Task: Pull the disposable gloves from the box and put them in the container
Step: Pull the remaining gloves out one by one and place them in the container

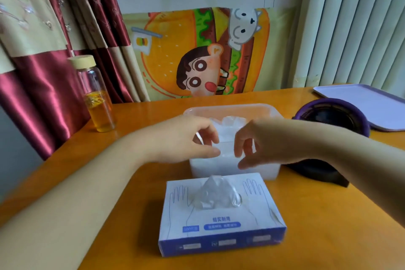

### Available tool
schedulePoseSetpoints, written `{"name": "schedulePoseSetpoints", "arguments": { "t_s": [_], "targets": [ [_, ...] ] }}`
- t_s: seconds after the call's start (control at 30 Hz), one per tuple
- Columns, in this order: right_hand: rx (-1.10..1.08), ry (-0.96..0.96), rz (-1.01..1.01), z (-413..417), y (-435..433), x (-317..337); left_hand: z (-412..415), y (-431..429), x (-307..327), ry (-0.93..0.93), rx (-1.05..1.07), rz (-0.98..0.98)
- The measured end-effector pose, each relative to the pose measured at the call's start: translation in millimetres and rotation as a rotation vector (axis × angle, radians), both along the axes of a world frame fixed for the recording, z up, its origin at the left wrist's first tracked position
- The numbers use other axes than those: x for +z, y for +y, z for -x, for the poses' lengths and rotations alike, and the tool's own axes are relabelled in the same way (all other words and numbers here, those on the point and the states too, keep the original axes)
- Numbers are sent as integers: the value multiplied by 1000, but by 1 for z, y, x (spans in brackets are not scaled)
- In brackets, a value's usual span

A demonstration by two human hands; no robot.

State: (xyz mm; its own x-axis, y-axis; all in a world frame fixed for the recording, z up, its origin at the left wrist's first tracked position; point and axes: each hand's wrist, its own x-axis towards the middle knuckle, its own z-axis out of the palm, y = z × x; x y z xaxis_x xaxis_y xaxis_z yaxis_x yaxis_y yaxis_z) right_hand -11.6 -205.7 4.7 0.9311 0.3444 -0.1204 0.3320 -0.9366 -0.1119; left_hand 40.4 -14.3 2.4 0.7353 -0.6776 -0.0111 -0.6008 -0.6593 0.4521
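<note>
Evidently the person is lowering one thin, clear plastic glove (228, 149) into the translucent rectangular plastic container (228, 108), which sits on the orange wooden bench (328, 226) at twelve o'clock from the white and blue cardboard glove box (221, 221), touching or just beside it, probably so each pull has only a short way to travel. The left hand (186, 138) and the right hand (269, 140) hover over the container's near half, fingers curled. Each appears to pinch one edge of the film, so that it hangs spread between them instead of balling up, though the sheet is so faint that the grip is judged more than plainly seen. Crumpled clear gloves already lie inside the container, toward its far wall. A tuft of the next glove (215, 193) stands up through the slot in the box top, ready to be pulled. At ten o'clock from the box a glass bottle of amber liquid (96, 98) stands well apart, and at two o'clock a dark round purple-rimmed object (331, 114) sits just beside the container, both out of the hands' path.
</note>
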Motion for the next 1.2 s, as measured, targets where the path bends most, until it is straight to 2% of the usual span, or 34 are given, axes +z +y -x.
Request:
{"name": "schedulePoseSetpoints", "arguments": {
  "t_s": [0.1,0.17,0.3,0.43,0.53,0.77,0.93,1.03,1.13,1.2],
  "targets": [
    [35,70,-44,9,12,-41,23,4,-33,81,2,-290],
    [7,27,-128,7,17,-66,30,4,-52,52,10,-346],
    [-120,-23,-380,2,16,-88,32,6,-72,-26,47,-236],
    [-293,0,-814,6,6,-98,30,14,-84,4,125,-62],
    [-346,8,-980,11,6,-104,28,20,-90,35,196,73],
    [-310,86,-1100,10,5,-105,30,27,-102,150,328,351],
    [-290,63,-985,11,11,-105,29,24,-102,217,355,457],
    [-329,81,-1112,11,11,-104,29,21,-94,286,383,530],
    [-358,97,-1204,10,11,-102,29,19,-91,368,382,540],
    [-370,115,-1242,9,12,-102,30,17,-90,336,363,454]
  ]
}}
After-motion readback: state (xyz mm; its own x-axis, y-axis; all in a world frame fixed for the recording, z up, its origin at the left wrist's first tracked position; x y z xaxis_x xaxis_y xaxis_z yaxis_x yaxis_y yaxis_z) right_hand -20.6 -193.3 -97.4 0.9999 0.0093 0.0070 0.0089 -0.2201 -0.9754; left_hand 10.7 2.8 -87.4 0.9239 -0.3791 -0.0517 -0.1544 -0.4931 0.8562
